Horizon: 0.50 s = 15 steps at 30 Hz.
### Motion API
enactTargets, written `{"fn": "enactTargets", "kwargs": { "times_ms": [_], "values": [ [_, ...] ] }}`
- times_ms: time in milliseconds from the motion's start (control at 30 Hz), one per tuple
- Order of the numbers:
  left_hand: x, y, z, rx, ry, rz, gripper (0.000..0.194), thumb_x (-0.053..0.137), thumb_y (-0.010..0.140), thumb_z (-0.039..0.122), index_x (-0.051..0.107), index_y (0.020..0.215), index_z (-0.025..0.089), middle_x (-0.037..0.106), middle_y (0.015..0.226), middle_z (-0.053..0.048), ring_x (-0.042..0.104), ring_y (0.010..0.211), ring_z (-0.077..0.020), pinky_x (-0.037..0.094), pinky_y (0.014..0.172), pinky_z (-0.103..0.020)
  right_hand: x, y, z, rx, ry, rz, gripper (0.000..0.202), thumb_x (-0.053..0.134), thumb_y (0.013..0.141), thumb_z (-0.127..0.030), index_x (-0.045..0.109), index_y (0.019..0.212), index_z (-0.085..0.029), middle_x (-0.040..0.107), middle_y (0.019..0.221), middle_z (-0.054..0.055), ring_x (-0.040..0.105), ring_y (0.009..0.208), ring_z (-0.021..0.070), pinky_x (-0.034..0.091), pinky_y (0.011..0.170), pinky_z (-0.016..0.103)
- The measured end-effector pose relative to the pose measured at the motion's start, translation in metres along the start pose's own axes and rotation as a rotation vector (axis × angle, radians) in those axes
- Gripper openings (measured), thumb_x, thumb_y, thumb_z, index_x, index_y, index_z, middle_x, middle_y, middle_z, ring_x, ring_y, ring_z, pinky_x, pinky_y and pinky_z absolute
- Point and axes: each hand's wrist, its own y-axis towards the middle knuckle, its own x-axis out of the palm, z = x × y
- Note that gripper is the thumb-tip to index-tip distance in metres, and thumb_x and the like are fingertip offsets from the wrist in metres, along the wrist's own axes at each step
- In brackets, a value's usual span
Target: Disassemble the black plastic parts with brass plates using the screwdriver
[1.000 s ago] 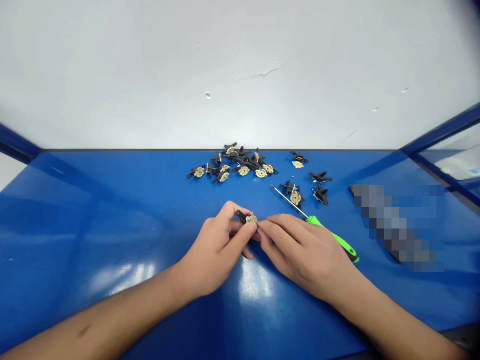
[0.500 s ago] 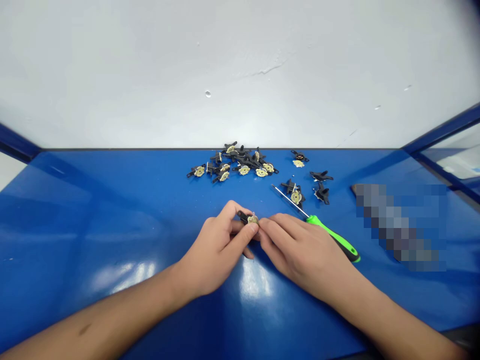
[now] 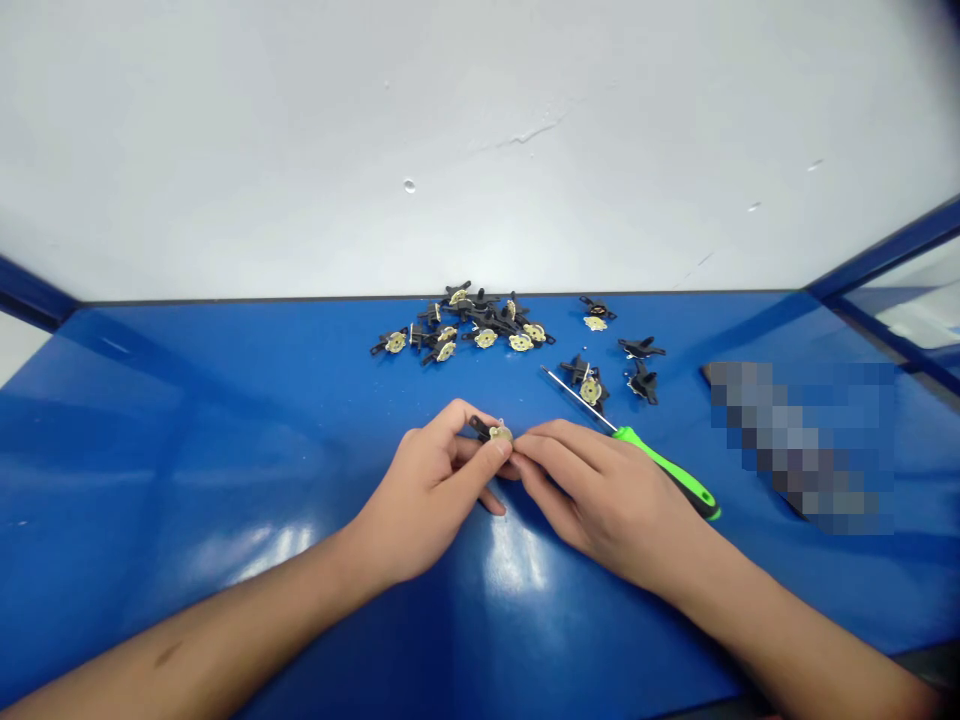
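Via the head cam, my L hand point(image 3: 420, 495) has 1 small black-and-brass part point(image 3: 499, 434) pinched btwn thumb & fingers, above the blue tabletop point(image 3: 225, 400). My R hand point(image 3: 619, 505) has its fingertips drawn tog. at the part's right edge; can't tell if they grip it. The screwdriver point(image 3: 637, 441), w/ green-&-black handle, lies just past my R hand. A pile of similar parts point(image 3: 487, 325) sits nr the back wall point(image 3: 300, 150), w/ other loose parts point(image 3: 642, 382) farther right.
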Motion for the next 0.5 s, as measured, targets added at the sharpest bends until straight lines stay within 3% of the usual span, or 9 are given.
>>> {"fn": "enactTargets", "kwargs": {
  "times_ms": [167,267,400,500],
  "values": [
    [0.0,0.0,0.001,-0.009,-0.011,-0.015,0.021,0.062,0.099,0.039,0.059,0.102,0.019,0.075,0.087,-0.004,0.075,0.077,-0.0194,0.066,0.066,-0.034,0.0,0.002,0.0,-0.033,-0.062,-0.006,0.025,0.045,0.101,-0.008,0.068,0.094,-0.012,0.075,0.094,0.013,0.073,0.084,0.0234,0.056,0.066,0.033],
    [0.001,0.001,0.002,-0.016,-0.042,-0.001,0.02,0.064,0.098,0.038,0.06,0.1,0.018,0.074,0.081,-0.002,0.075,0.075,-0.0185,0.065,0.064,-0.031,-0.001,0.003,0.003,-0.011,-0.053,0.011,0.021,0.049,0.103,-0.017,0.068,0.097,-0.014,0.077,0.095,0.01,0.073,0.081,0.0205,0.056,0.068,0.031],
    [0.0,0.005,0.0,-0.014,-0.156,0.12,0.022,0.069,0.094,0.035,0.058,0.102,0.018,0.076,0.085,-0.004,0.078,0.082,-0.0234,0.066,0.06,-0.031,-0.017,-0.001,0.015,0.121,-0.094,0.037,0.02,0.059,0.1,-0.033,0.068,0.105,-0.016,0.076,0.091,0.007,0.071,0.069,0.0185,0.05,0.058,0.03],
    [-0.002,0.008,-0.001,-0.005,-0.218,0.22,0.025,0.072,0.092,0.035,0.057,0.103,0.017,0.078,0.088,-0.008,0.079,0.08,-0.0256,0.066,0.058,-0.033,-0.036,-0.013,0.034,0.289,-0.229,-0.008,0.025,0.062,0.096,-0.044,0.068,0.095,-0.02,0.075,0.082,0.005,0.069,0.064,0.0213,0.048,0.055,0.033]
  ]
}}
